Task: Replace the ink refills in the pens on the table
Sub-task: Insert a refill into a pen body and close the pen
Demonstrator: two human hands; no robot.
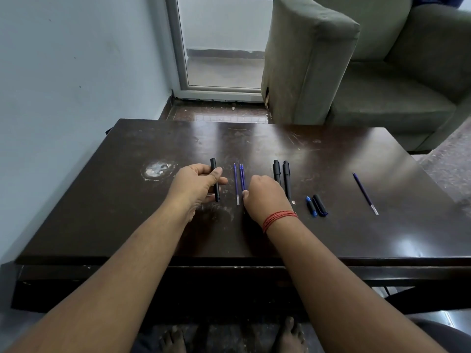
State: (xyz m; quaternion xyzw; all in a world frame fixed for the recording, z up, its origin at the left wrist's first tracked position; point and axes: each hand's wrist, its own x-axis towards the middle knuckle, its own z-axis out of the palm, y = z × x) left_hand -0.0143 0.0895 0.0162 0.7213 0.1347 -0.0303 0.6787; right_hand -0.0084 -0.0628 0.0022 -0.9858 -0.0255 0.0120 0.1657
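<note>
Scuffed dark table point(331, 225), perhaps wooden; grey armchair point(356, 72).

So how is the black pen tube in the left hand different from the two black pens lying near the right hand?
The pen tube is gripped by the left hand; the two pens lie on the table. The tube looks plain and open-ended; the pens have caps with clips. All are black and similar in length.

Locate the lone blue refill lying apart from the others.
In the head view, the lone refill lies on the far right of the table, right of the loose black cap, well away from both hands.
</note>
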